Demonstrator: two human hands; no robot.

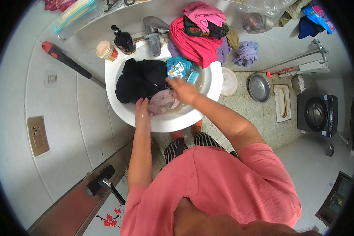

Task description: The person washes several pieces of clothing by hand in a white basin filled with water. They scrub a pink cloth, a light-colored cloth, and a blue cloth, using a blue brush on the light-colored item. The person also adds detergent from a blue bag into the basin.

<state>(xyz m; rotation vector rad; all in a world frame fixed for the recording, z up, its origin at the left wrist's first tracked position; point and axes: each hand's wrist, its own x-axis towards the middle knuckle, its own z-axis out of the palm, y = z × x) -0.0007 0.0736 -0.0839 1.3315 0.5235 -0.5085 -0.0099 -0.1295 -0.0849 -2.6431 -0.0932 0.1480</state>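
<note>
A white washbasin (174,126) with cloudy water holds a wet black garment (144,78) at its left. At the front lies a pale pink cloth (162,103). My left hand (143,113) is at the basin's front left, its fingertips at the meeting edge of the black garment and the pink cloth; its grip is partly hidden. Over the pink cloth, my right hand (185,91) stretches towards the black garment, slightly blurred, with nothing plainly held. Just beyond it are a blue bag with a printed pattern (178,67) and a light-blue brush (193,77).
A faucet (153,35), a black pump bottle (124,40) and stacked cups (106,50) stand along the basin's back. Piled clothes (194,41) overhang its back right rim. A long-handled tool (67,60) leans at left. A metal basin (259,88) sits on the floor.
</note>
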